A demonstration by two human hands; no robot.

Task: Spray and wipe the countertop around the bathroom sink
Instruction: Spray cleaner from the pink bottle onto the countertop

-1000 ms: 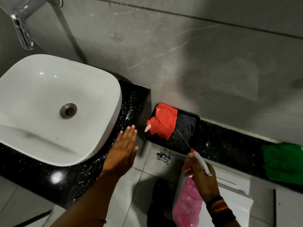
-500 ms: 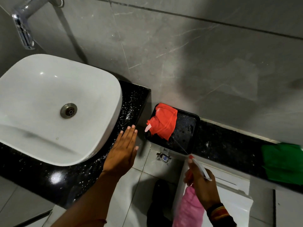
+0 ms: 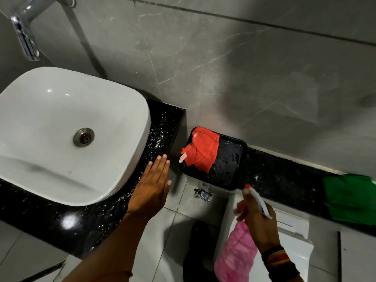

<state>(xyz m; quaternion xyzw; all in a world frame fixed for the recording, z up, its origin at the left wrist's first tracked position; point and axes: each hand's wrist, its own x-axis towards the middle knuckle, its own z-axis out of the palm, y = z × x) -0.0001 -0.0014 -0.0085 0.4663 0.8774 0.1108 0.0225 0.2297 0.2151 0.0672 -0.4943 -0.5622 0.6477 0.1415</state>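
Note:
A white vessel sink [image 3: 61, 127] sits on a black speckled countertop [image 3: 160, 127] dotted with white droplets. My left hand [image 3: 151, 189] lies flat and open on the counter's right end, beside the sink. My right hand [image 3: 257, 218] grips a pink spray bottle [image 3: 237, 255] with a white trigger head, its red nozzle aimed toward a black tray [image 3: 230, 159]. A red cloth [image 3: 203, 151] lies on the tray's left half. A green cloth [image 3: 350, 198] rests on the lower black ledge [image 3: 284, 176] at the far right.
A chrome faucet [image 3: 24, 37] juts from the grey marble wall [image 3: 223, 68] above the sink. Below the ledge stand a white toilet tank lid [image 3: 289, 231] and a small chrome valve [image 3: 203, 195]. Grey floor tiles show between the counter and the tank.
My right hand with the spray bottle has shifted slightly; the fine spray line toward the tray seen a second ago is gone. My left hand has stayed put.

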